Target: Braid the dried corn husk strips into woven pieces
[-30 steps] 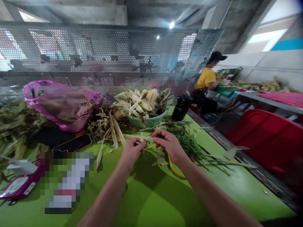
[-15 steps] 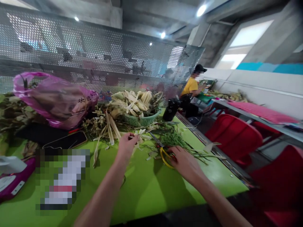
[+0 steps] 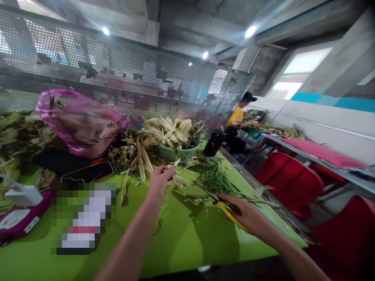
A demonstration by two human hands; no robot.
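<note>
My left hand [image 3: 161,178] is closed, its thumb and fingertips pinching a bundle of pale dried husk strips [image 3: 181,180]. My right hand [image 3: 244,210] grips scissors [image 3: 234,219] with yellow handles. Their blades point up and left, apart from the husk bundle, and look nearly closed. Beyond the blades lies a heap of thin green strands [image 3: 216,180]. Behind my left hand stands a green basket [image 3: 180,153] piled with dried husks [image 3: 172,130]. Longer husk strips [image 3: 141,160] lie to the left of it.
The green tabletop [image 3: 181,249] carries a pink plastic bag [image 3: 84,125], a phone [image 3: 88,172], a white charger [image 3: 24,195] and a blurred-out item [image 3: 88,218]. A black object [image 3: 213,142] stands by the right edge. Red chairs [image 3: 288,179] and a person in yellow [image 3: 236,115] are beyond.
My right hand has drawn the scissors right and towards me, away from the husk bundle. The blades have come closer together. My left hand still holds the husks.
</note>
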